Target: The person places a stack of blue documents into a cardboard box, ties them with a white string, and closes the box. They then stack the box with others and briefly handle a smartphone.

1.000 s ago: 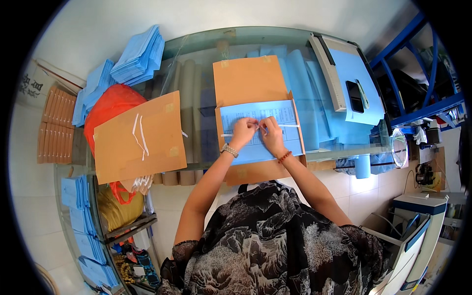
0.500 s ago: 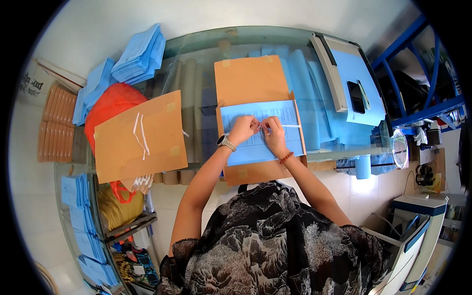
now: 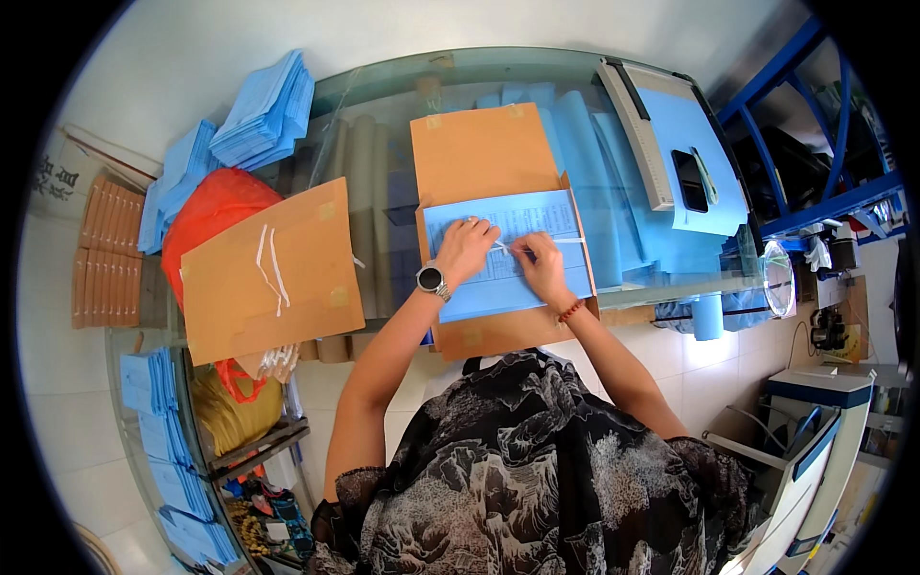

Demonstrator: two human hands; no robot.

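An open brown cardboard file box [image 3: 487,149] lies on the glass table before me, its lid flap folded away from me. Blue printed paper [image 3: 503,290] fills its tray. A white ribbon [image 3: 569,241] runs across the paper from the box's right side to both hands. My right hand [image 3: 543,268] pinches the ribbon between thumb and fingertips. My left hand [image 3: 466,251] rests on the paper just left of it, fingers bent and closed on the ribbon, whose end there is mostly covered. A watch is on my left wrist, a beaded bracelet on my right.
Another brown cardboard file cover [image 3: 271,273] with white ribbon lies left, partly over a red bag [image 3: 216,206]. Blue folded stacks [image 3: 264,110] stand at the back left. A paper trimmer [image 3: 637,134] and a phone [image 3: 689,180] on blue sheets are at the right.
My hands have moved slightly apart. The left one has turned palm down onto the paper and shifted left, while the right keeps its pinch on the ribbon a little lower.
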